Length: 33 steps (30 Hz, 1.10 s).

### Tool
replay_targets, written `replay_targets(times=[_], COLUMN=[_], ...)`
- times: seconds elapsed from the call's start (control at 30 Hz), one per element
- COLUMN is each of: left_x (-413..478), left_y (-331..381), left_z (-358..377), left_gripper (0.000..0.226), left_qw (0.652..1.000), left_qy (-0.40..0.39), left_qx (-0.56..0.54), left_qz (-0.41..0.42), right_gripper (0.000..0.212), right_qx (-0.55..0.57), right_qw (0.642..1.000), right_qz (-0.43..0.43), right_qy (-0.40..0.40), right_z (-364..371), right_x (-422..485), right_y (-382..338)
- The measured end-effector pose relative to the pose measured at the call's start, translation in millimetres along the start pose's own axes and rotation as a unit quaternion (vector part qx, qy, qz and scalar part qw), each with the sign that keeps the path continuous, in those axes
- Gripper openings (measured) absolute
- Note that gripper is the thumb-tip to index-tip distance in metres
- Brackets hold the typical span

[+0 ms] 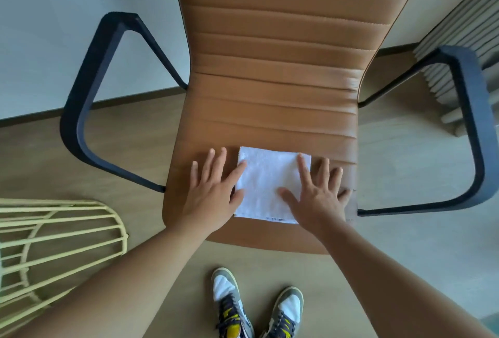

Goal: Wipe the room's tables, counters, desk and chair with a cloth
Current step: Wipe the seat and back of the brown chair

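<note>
A tan leather chair (pixel 270 110) with ribbed padding fills the middle of the view. A folded white cloth (pixel 266 183) lies flat on the front of its seat. My left hand (pixel 213 189) rests flat at the cloth's left edge, its index finger and thumb on the cloth and its other fingers on the seat. My right hand (pixel 316 191) presses flat on the cloth's right side, with its outer fingers spread onto the leather.
Black armrests stand on both sides, the left armrest (pixel 81 121) and the right armrest (pixel 475 132). A pale yellow wire frame (pixel 54 240) stands on the wooden floor at the lower left. A grey ribbed object (pixel 459 40) is at the right. My shoes (pixel 256 308) are below.
</note>
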<state>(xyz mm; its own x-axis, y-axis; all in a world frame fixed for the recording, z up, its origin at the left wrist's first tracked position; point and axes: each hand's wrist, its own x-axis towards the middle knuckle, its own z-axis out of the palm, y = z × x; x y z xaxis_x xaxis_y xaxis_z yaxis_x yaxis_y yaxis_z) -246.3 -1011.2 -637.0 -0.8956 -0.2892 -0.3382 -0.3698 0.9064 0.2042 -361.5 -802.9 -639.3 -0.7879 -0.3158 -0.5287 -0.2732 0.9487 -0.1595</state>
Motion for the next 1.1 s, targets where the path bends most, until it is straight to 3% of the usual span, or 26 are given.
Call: replay_targets(times=[0.17,0.63,1.1], left_x=[4,-7,7], left_y=[-6,50,32], left_z=[25,52,54], left_gripper=[0.065,0.065,0.061], left_qw=[1.000,0.989,0.985], left_qy=[-0.014,0.051,0.064], left_qx=[0.020,-0.029,-0.015], left_qz=[0.005,-0.134,-0.160], right_gripper=[0.088,0.092,0.086], right_qx=[0.009,-0.065,-0.051], right_qw=[1.000,0.992,0.986], right_qz=[0.005,-0.109,-0.148], right_qy=[0.003,0.002,0.053], right_z=[24,-7,-3], right_x=[13,61,86], right_y=[3,31,15])
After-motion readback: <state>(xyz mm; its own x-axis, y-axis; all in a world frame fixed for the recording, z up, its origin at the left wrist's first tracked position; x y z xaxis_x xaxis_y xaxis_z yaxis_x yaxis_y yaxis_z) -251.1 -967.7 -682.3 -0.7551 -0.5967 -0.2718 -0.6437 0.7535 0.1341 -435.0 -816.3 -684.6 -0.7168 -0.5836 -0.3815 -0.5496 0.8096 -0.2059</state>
